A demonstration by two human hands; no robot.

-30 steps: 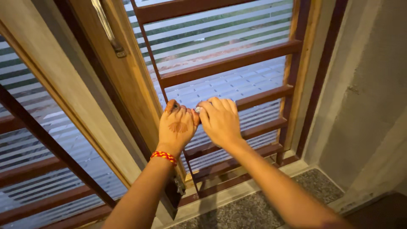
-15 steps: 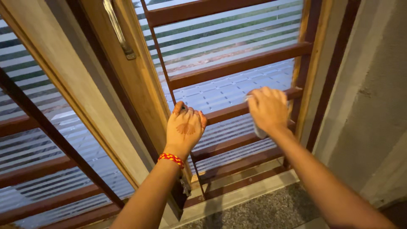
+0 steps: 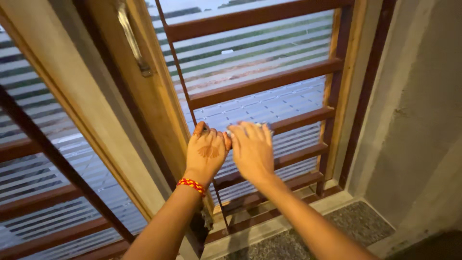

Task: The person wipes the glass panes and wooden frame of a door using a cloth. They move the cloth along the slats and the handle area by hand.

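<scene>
Back from the far end of the brown grille bar (image 3: 301, 115), the right hand (image 3: 251, 150) has slid leftward since the earlier frame and now sits just beside the left hand (image 3: 207, 153), while the left hand has kept its place.

At far left stands an open wooden window sash (image 3: 72, 110) with striped frosted glass, and on its inner edge a metal handle (image 3: 132, 41) runs upward. Next comes the thin upright rod (image 3: 180, 77) of the window grille. The left hand rests against the grille where that rod meets a horizontal bar, its fingers (image 3: 199, 130) curled together over the bar; a dark leaf-like mark shows on the back of the hand, and a red and yellow braided wristband (image 3: 191, 185) circles the wrist.

The right hand lies over the same bar, fingers (image 3: 250, 130) close together and pressed forward. A pale bit of cloth (image 3: 267, 127) peeks out past the fingertips, seemingly pinned between the hand and the bar, though most of it is hidden and the motion blur makes it hard to be sure.

Further right, the bars end at the wooden window frame (image 3: 346, 82), and beyond it rises a rough grey plastered wall (image 3: 418, 110). Below lies a speckled stone sill (image 3: 351, 224).
</scene>
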